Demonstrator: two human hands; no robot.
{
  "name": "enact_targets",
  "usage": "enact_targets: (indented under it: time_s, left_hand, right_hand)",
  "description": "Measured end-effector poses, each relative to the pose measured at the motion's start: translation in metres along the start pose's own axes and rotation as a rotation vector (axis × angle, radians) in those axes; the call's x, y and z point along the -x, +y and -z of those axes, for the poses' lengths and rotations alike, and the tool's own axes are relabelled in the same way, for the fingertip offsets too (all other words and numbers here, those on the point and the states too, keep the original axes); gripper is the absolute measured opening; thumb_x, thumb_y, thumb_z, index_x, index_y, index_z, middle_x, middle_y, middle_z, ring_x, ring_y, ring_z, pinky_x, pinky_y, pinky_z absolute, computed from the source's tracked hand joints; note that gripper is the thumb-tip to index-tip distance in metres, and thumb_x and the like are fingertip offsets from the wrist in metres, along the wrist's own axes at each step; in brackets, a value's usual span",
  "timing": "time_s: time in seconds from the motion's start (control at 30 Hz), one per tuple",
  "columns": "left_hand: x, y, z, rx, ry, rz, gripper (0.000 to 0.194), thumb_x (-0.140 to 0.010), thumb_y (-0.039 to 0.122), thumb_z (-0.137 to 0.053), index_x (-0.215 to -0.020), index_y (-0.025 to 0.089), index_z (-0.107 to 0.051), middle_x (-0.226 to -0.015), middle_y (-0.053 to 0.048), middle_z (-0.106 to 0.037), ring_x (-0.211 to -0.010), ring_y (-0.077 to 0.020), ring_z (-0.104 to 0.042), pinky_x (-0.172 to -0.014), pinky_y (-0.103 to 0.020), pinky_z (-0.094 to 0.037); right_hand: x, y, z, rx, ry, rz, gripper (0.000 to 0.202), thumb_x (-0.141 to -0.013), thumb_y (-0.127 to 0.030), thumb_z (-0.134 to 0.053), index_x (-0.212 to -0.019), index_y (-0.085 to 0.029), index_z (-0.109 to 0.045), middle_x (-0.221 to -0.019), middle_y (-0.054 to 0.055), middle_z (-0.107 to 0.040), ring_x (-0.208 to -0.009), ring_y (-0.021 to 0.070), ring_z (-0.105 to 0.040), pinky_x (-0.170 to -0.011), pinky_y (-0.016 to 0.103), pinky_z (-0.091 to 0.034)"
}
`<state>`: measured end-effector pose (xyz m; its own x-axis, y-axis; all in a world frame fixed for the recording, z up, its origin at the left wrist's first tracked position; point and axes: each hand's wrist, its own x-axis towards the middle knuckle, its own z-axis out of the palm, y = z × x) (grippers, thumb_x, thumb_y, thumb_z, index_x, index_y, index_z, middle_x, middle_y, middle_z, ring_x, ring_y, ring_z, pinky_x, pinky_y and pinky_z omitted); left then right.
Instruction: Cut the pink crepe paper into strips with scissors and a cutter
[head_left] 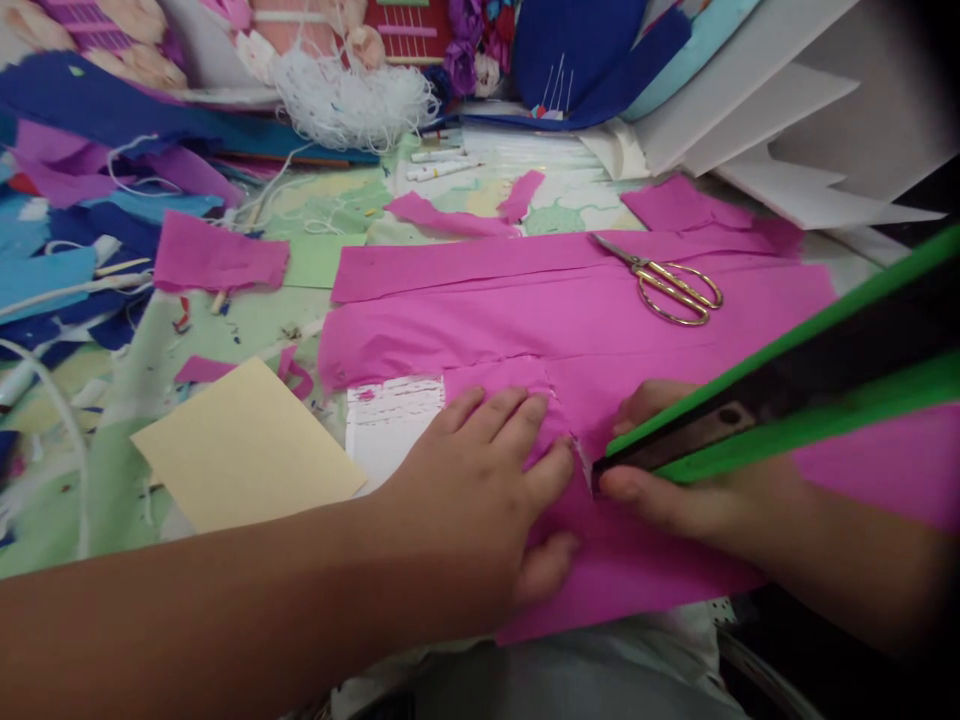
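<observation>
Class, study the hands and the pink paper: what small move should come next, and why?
Probably the right hand should draw the green tool slightly nearer the body: the slit runs to its tip, the pink paper below looks uncut, and the left hand lies flat on the paper beside the slit, seemingly steadying it.

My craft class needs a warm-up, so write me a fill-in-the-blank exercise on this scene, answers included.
1. The left hand rests on the ____ material.
2. The right hand holds a tool coloured black and ____.
3. The scissors have ____-coloured handles.
4. In the picture, the pale yellow paper lies to the ____ of the left hand.

Missing words: pink; green; gold; left.
</observation>
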<state>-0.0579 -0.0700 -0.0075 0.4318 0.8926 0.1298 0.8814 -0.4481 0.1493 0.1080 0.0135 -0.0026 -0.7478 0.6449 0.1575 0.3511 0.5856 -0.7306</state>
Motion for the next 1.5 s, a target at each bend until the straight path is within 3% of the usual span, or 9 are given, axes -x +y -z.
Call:
enact_targets:
  time_s: [0.3, 0.63, 0.8, 0.83, 0.97, 1.17, 1.5]
  left_hand:
    - [0.001, 0.000, -0.002, -0.005, 0.009, 0.004, 0.048, -0.076, 0.043, -0.045, -0.115, 0.015, -0.049, -0.124, -0.018, -0.042, -0.114, -0.0351, -0.036, -0.090, -0.052, -0.027]
    - [-0.001, 0.000, 0.000, 0.016, 0.006, 0.013, 0.047, -0.075, 0.042, -0.047, -0.113, 0.014, -0.051, -0.123, -0.017, -0.044, -0.113, -0.0347, -0.037, -0.090, -0.051, -0.029]
    - [-0.001, 0.000, 0.001, 0.030, -0.024, 0.016, 0.045, -0.075, 0.041, -0.047, -0.112, 0.015, -0.050, -0.123, -0.016, -0.044, -0.113, -0.0349, -0.037, -0.091, -0.052, -0.028]
    - [-0.001, 0.000, 0.001, 0.031, -0.024, 0.014, 0.046, -0.074, 0.041, -0.047, -0.112, 0.015, -0.050, -0.122, -0.016, -0.044, -0.113, -0.0349, -0.037, -0.090, -0.052, -0.028]
    - [-0.001, -0.001, -0.001, 0.033, 0.003, 0.013, 0.048, -0.074, 0.043, -0.047, -0.114, 0.015, -0.049, -0.122, -0.017, -0.044, -0.113, -0.0348, -0.036, -0.091, -0.052, -0.028]
    - [0.000, 0.000, 0.000, 0.015, -0.033, 0.015, 0.050, -0.077, 0.044, -0.044, -0.117, 0.015, -0.047, -0.125, -0.018, -0.041, -0.115, -0.0344, -0.035, -0.091, -0.051, -0.026]
    - [-0.001, 0.000, -0.002, -0.014, -0.030, 0.009, 0.051, -0.077, 0.046, -0.041, -0.117, 0.015, -0.046, -0.126, -0.018, -0.040, -0.115, -0.0339, -0.034, -0.093, -0.051, -0.024]
  right_hand:
    - [-0.004, -0.001, 0.002, -0.097, -0.066, -0.052, 0.029, -0.070, -0.043, -0.055, -0.055, -0.019, -0.045, -0.048, -0.002, -0.048, -0.043, 0.0097, -0.045, -0.039, 0.024, -0.031]
    - [-0.002, -0.003, -0.001, 0.053, -0.102, 0.022, 0.033, -0.070, -0.038, -0.055, -0.048, -0.019, -0.040, -0.042, -0.004, -0.043, -0.041, 0.0077, -0.041, -0.042, 0.024, -0.028]
    - [0.006, -0.004, -0.013, 0.244, 0.171, 0.038, 0.038, -0.067, -0.053, -0.051, -0.050, -0.020, -0.042, -0.042, -0.003, -0.039, -0.039, 0.0086, -0.033, -0.042, 0.027, -0.022]
    - [0.007, -0.004, -0.013, 0.249, 0.156, 0.034, 0.039, -0.068, -0.054, -0.050, -0.050, -0.020, -0.042, -0.042, -0.003, -0.039, -0.038, 0.0086, -0.033, -0.042, 0.027, -0.022]
    - [0.002, -0.002, -0.004, 0.103, -0.108, 0.025, 0.035, -0.071, -0.045, -0.053, -0.050, -0.019, -0.043, -0.042, -0.004, -0.040, -0.039, 0.0071, -0.037, -0.041, 0.024, -0.025]
    - [-0.002, 0.000, 0.004, -0.065, -0.029, -0.034, 0.032, -0.072, -0.043, -0.054, -0.053, -0.018, -0.045, -0.045, -0.003, -0.048, -0.041, 0.0077, -0.044, -0.039, 0.022, -0.030]
    - [0.001, 0.000, 0.002, -0.060, -0.115, -0.013, 0.034, -0.072, -0.043, -0.053, -0.052, -0.017, -0.044, -0.046, -0.002, -0.047, -0.043, 0.0071, -0.043, -0.040, 0.021, -0.030]
